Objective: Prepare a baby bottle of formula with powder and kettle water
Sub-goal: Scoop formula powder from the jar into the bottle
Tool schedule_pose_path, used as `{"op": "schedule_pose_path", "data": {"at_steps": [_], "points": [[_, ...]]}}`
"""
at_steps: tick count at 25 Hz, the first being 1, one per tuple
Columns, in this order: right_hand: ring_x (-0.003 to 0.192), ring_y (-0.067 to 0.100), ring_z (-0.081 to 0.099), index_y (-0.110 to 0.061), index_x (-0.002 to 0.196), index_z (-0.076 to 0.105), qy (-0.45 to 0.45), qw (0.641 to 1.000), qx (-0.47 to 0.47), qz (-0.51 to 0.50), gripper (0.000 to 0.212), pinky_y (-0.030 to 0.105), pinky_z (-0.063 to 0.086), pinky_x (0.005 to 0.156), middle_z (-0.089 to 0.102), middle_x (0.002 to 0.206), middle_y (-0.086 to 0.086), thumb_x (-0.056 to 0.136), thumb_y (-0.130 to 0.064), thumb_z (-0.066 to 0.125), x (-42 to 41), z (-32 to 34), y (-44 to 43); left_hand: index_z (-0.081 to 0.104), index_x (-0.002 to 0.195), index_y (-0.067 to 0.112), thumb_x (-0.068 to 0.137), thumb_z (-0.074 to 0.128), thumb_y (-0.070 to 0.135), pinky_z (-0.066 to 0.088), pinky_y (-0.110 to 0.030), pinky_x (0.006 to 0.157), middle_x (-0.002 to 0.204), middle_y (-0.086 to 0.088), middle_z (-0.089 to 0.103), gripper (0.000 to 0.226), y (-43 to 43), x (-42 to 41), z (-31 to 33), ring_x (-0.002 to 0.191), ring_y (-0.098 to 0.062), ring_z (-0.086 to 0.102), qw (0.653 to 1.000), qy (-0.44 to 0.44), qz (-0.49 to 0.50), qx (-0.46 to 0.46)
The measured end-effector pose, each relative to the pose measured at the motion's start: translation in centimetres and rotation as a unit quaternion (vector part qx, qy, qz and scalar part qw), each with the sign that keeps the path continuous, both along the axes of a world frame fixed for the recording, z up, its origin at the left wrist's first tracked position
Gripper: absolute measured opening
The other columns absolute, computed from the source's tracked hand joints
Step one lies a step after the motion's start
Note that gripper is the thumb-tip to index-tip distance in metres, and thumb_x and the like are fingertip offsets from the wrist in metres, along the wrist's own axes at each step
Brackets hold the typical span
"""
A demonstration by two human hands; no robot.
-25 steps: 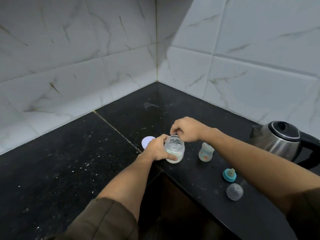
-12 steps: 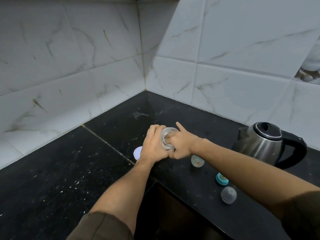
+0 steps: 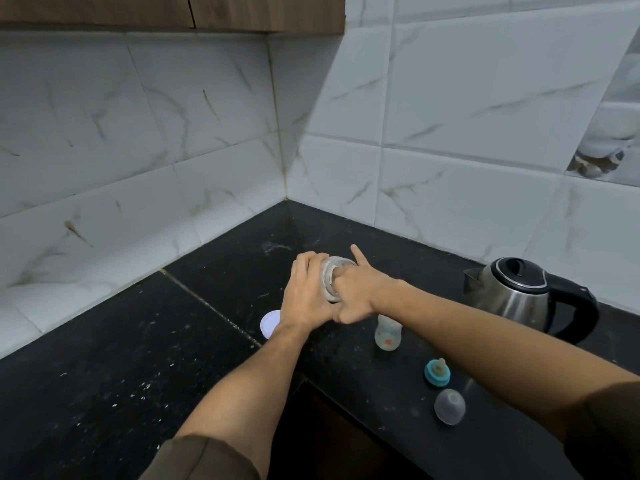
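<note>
My left hand (image 3: 304, 294) grips a clear glass powder jar (image 3: 329, 277), tipped on its side with its mouth towards the right. My right hand (image 3: 362, 292) has several fingers pushed into the jar's mouth, with the index finger sticking out above the rim. What those fingers hold is hidden. The small open baby bottle (image 3: 388, 333) stands upright on the black counter, just below my right wrist. Its teal nipple ring (image 3: 437, 373) and clear dome cap (image 3: 449, 407) lie nearer to me on the right. A steel kettle (image 3: 512, 292) with a black handle stands at the far right.
The jar's white lid (image 3: 270, 323) lies flat on the counter, partly behind my left wrist. White tiled walls meet in a corner behind the jar. The black counter (image 3: 104, 375) is speckled and has a cut-out edge below my arms. A wooden cabinet hangs above.
The jar went from upright on the counter to lifted and tipped sideways in my left hand. My right fingers moved from its rim into its mouth. The view has tilted upward.
</note>
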State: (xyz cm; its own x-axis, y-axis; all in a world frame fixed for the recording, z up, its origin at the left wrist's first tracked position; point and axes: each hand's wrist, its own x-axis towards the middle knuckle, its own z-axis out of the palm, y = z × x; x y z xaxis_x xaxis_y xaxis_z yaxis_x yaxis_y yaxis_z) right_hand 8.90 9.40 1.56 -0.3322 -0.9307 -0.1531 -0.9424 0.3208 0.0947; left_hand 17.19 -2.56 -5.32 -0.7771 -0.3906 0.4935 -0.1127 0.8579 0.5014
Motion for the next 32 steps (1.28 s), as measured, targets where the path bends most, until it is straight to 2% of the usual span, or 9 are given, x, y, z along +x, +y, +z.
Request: {"op": "schedule_pose_path", "data": {"at_steps": [4,6,8,11,15,19,24,28,32], "points": [[0.104,0.014,0.062,-0.015,0.089,0.072,0.020,0.999,-0.021,0.019,0.018,0.057,-0.006,0.128,0.071,0.092,-0.002,0.086,-0.028,0.060,0.2,1.0,-0.1,0.051,0.134,0.020,0.061,0.082,0.048,0.049,-0.026,0.093,0.127,0.006,0.044,0.084,0.0,-0.3,-0.4,0.121,-0.012,0.041,1.000,0.004,0.018,0.000],[0.099,0.016,0.064,-0.019,0.099,0.070,0.056,0.998,-0.028,0.021,0.018,0.052,0.016,0.127,0.071,0.098,-0.004,0.092,-0.033,0.060,0.2,1.3,-0.2,0.052,0.134,0.020,0.060,0.080,0.055,0.045,-0.024,0.095,0.125,0.006,0.047,0.087,-0.1,-0.3,-0.7,0.121,-0.013,0.042,1.000,-0.002,0.024,-0.014],[0.085,0.018,0.062,-0.022,0.085,0.061,0.116,0.992,-0.035,0.019,0.012,0.044,0.038,0.109,0.067,0.092,-0.005,0.094,-0.030,0.062,0.3,1.4,0.0,0.053,0.131,0.021,0.057,0.082,0.056,0.046,-0.024,0.094,0.122,0.007,0.050,0.087,-0.1,-0.5,-0.8,0.119,-0.012,0.043,0.999,-0.003,0.034,-0.027],[0.082,0.020,0.060,-0.021,0.080,0.051,0.172,0.985,-0.023,-0.007,0.018,0.034,0.034,0.083,0.061,0.090,-0.003,0.094,-0.014,0.062,0.4,1.6,0.4,0.052,0.131,0.022,0.055,0.078,0.052,0.049,-0.028,0.094,0.122,0.007,0.049,0.085,-0.1,-0.8,-0.7,0.118,-0.012,0.042,0.999,-0.010,0.037,-0.022],[0.088,0.022,0.064,-0.018,0.097,0.060,0.195,0.979,-0.045,-0.031,0.013,0.033,0.036,0.076,0.066,0.095,0.001,0.092,-0.005,0.062,0.7,1.9,0.9,0.053,0.132,0.021,0.056,0.076,0.052,0.048,-0.029,0.095,0.122,0.006,0.049,0.085,0.0,-1.3,-0.8,0.118,-0.012,0.042,0.999,-0.007,0.031,-0.027],[0.072,0.023,0.055,-0.015,0.096,0.066,0.161,0.983,-0.043,-0.076,0.013,0.037,0.042,0.065,0.054,0.082,0.000,0.091,-0.003,0.065,0.1,1.5,1.7,0.052,0.129,0.024,0.056,0.076,0.053,0.049,-0.029,0.095,0.122,0.008,0.049,0.083,0.3,-1.9,-0.4,0.117,-0.010,0.042,0.999,-0.008,0.023,-0.037],[0.070,0.020,0.055,-0.016,0.089,0.064,0.112,0.984,-0.052,-0.125,0.012,0.034,0.044,0.063,0.043,0.068,-0.003,0.092,-0.005,0.063,-0.8,0.8,2.1,0.052,0.131,0.022,0.055,0.081,0.048,0.053,-0.033,0.091,0.125,0.005,0.043,0.086,1.2,-1.9,0.3,0.113,-0.014,0.046,0.999,-0.007,-0.006,-0.040],[0.074,0.021,0.060,-0.021,0.083,0.069,0.003,0.978,-0.104,-0.182,0.015,0.033,0.045,0.063,0.061,0.083,0.000,0.089,-0.009,0.063,-1.1,0.6,1.9,0.052,0.132,0.021,0.054,0.083,0.047,0.053,-0.035,0.093,0.125,0.004,0.043,0.088,1.4,-2.0,0.0,0.114,-0.015,0.046,0.999,-0.010,-0.008,-0.040],[0.077,0.024,0.072,-0.021,0.085,0.077,-0.118,0.943,-0.164,-0.266,0.018,0.036,0.060,0.069,0.076,0.090,0.000,0.085,-0.012,0.062,-1.5,0.7,1.9,0.051,0.130,0.024,0.054,0.083,0.049,0.053,-0.034,0.090,0.123,0.006,0.044,0.087,1.6,-2.1,-0.2,0.114,-0.012,0.045,0.999,-0.012,0.011,-0.035]]}}
